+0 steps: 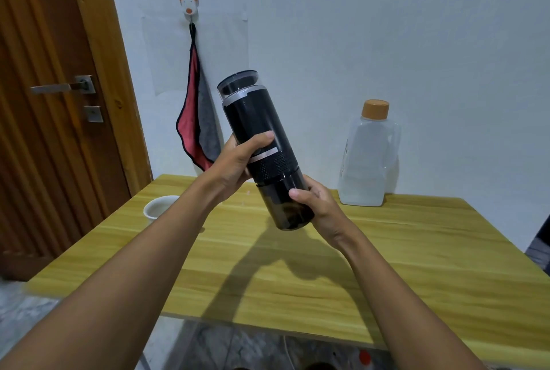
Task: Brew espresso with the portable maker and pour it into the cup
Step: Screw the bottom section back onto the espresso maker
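Note:
The black portable espresso maker (256, 122) is held in the air above the wooden table (387, 265), tilted with its clear-lidded top up and to the left. My left hand (235, 161) grips its middle body, thumb across the front. My right hand (315, 203) grips the dark translucent bottom section, which has dark liquid inside. A white cup (156, 207) stands on the table's left side, partly hidden by my left forearm.
A clear plastic water jug with an orange cap (367, 158) stands at the table's back edge by the wall. A red and grey towel (196, 125) hangs from a wall hook. A wooden door (53, 101) is at the left.

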The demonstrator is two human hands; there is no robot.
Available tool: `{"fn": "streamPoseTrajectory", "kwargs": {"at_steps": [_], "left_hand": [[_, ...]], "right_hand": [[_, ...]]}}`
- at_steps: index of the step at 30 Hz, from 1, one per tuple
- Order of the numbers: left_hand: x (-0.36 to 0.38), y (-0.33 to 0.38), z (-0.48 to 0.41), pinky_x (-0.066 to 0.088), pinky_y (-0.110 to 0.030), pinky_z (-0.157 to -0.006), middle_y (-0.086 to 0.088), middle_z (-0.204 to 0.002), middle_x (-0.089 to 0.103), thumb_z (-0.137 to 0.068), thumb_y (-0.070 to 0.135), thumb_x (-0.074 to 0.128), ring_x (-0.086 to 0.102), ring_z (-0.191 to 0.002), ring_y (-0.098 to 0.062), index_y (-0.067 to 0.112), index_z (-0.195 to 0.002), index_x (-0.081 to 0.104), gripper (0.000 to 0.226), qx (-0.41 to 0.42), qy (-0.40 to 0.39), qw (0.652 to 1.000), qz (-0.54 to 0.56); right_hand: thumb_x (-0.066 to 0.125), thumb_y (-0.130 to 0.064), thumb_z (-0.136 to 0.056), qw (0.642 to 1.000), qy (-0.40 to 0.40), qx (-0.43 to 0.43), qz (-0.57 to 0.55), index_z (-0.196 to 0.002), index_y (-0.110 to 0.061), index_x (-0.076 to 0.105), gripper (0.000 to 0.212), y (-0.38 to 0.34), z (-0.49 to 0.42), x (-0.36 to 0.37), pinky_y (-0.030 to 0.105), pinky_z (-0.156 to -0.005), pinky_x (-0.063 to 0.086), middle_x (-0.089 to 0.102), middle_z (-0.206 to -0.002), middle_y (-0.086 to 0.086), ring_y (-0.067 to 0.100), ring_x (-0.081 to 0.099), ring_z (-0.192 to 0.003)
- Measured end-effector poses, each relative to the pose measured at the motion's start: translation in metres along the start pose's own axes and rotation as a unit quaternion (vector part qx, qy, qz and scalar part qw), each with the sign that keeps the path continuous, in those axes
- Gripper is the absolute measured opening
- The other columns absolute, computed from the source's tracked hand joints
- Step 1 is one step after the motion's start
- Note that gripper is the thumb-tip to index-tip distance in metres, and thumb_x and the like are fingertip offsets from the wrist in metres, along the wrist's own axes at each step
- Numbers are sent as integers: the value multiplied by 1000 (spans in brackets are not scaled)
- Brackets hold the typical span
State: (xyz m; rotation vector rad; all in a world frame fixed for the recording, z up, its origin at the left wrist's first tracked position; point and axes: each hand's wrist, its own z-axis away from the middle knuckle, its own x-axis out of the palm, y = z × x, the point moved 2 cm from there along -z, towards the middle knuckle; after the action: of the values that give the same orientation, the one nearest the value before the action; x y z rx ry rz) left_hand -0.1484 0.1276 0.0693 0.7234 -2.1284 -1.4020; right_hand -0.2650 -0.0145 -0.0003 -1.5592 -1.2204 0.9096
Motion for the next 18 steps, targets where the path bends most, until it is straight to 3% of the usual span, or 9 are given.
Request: {"fn": "streamPoseTrajectory", "kwargs": {"at_steps": [3, 9, 12, 15, 18], "left_hand": [[0, 2, 1, 59, -33, -72, -1, -106, 75, -75, 44, 83, 74, -96, -19, 22, -124, 62, 58, 6, -2, 1000, -6], [5, 5, 2, 60, -31, -77, 1, -109, 76, -74, 48, 84, 74, -102, -20, 26, -124, 63, 59, 27, 19, 999, -40], [8, 4, 3, 60, -33, -79, 2, -109, 77, -73, 48, 84, 74, -103, -20, 29, -118, 65, 52, 39, 34, 997, -53], [12, 2, 3, 60, -34, -86, 4, -111, 76, -70, 49, 83, 73, -106, -16, 27, -122, 63, 60, 52, 51, 994, -80], [12, 3, 5, 58, -24, -81, 7, -110, 76, -70, 49, 82, 73, -103, -9, 27, -123, 63, 60, 59, 55, 992, -96]], "right_hand": [[72, -44, -73, 1000, -5, 0, -12, -130, -5, 61, 70, -3, 0, 3, 40, -92, 52, 71, -117, 13, 25, 67, -106], [72, -45, -72, 1000, 11, -22, -1, -129, -3, 61, 72, -5, 2, 5, 48, -99, 51, 68, -123, 22, 37, 66, -112], [73, -45, -71, 1000, 13, -26, 0, -127, 0, 61, 72, -6, 3, 7, 46, -97, 53, 70, -113, 16, 27, 66, -104], [75, -37, -75, 999, 21, -33, 11, -122, 0, 62, 61, -3, 5, 9, 46, -94, 52, 69, -107, 12, 23, 65, -99], [75, -38, -77, 999, 24, -39, 20, -120, -2, 63, 58, 1, 6, 11, 41, -88, 53, 69, -104, 10, 21, 64, -95]]}}
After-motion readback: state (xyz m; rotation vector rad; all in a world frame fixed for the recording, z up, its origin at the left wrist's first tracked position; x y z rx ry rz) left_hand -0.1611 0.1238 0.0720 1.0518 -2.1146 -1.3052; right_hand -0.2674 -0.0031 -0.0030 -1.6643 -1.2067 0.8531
